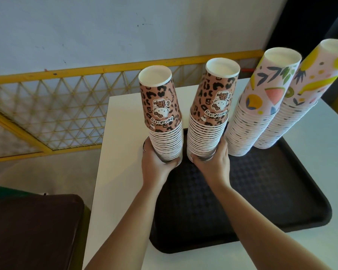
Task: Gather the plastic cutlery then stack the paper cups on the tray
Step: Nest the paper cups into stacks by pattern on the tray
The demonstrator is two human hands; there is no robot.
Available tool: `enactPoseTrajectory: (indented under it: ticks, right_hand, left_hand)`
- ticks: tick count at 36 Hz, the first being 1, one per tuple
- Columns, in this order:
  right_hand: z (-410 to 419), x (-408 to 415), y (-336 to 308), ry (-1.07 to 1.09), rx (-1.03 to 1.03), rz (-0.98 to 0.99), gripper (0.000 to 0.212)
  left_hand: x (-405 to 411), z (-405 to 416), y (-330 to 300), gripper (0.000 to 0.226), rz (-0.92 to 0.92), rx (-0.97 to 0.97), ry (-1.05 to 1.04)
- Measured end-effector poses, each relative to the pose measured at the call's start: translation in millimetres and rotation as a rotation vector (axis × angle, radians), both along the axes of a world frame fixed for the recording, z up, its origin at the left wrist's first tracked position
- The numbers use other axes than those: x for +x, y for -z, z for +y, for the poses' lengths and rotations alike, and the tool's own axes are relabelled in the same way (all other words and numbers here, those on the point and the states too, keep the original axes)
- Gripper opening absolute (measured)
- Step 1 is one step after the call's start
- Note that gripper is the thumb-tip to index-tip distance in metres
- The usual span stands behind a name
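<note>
Off to the left stands a yellow lattice railing (47,106) against the wall, with a dark brown seat (31,230) below it. The white bench (117,133) carries a black tray (261,191).

The left hand (156,160) grips the base of the left leopard-print stack (162,117) of upturned paper cups, fingers curled round its lowest rims. This stack rides at the tray's left edge, and I cannot tell whether its foot is inside the rim or hanging just beyond it. Just beside it, the right hand (213,160) grips the base of the right leopard-print stack (209,114), which sits over the tray's far left corner. Both stacks stand nearly upright, long axis vertical, each directly above and beyond its own hand.

Further right, the two fruit-print stacks (261,106) rest on the tray's far edge, touching one another, with no hand on them.

No plastic cutlery is in sight. My guess is that the left stack wants nudging rightward onto the tray, and the left hand is the one for it.
</note>
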State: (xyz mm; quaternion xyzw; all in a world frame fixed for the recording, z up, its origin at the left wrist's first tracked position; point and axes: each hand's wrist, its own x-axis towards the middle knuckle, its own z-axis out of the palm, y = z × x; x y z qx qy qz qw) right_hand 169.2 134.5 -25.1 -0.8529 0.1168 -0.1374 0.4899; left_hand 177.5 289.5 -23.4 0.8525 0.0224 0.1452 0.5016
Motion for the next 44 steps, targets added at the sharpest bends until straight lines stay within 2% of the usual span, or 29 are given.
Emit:
enactPoseTrajectory:
  ticks: [5,10,21,25,29,39,44]
  right_hand:
    - [-1.4,9.0,-1.4,-0.044,0.001,0.009,0.091]
    - [3.5,16.5,3.0,0.011,-0.071,0.019,0.096]
    - [0.8,22.0,-1.4,0.004,-0.061,0.037,0.097]
    - [1.3,25.4,-0.8,-0.014,-0.03,0.048,0.095]
    - [6.0,27.6,3.9,0.008,-0.023,0.038,0.1]
    - [0.9,34.2,10.9,-0.01,-0.033,-0.007,0.093]
    - [0.0,32.9,12.8,-0.022,-0.045,-0.024,0.093]
  left_hand:
    - [8.0,3.3,0.1,0.098,0.017,-0.006,0.053]
    - [11.9,17.1,-2.2,0.089,0.114,-0.085,0.194]
    - [23.3,12.4,5.9,0.097,0.034,-0.056,-0.001]
    - [24.3,14.7,7.0,0.104,0.051,0.005,0.061]
    - [25.7,22.9,5.2,0.096,0.095,-0.023,0.137]
    - [29.7,12.9,5.0,0.087,0.041,-0.005,-0.015]
    - [25.5,7.9,3.9,0.098,0.006,-0.012,-0.058]
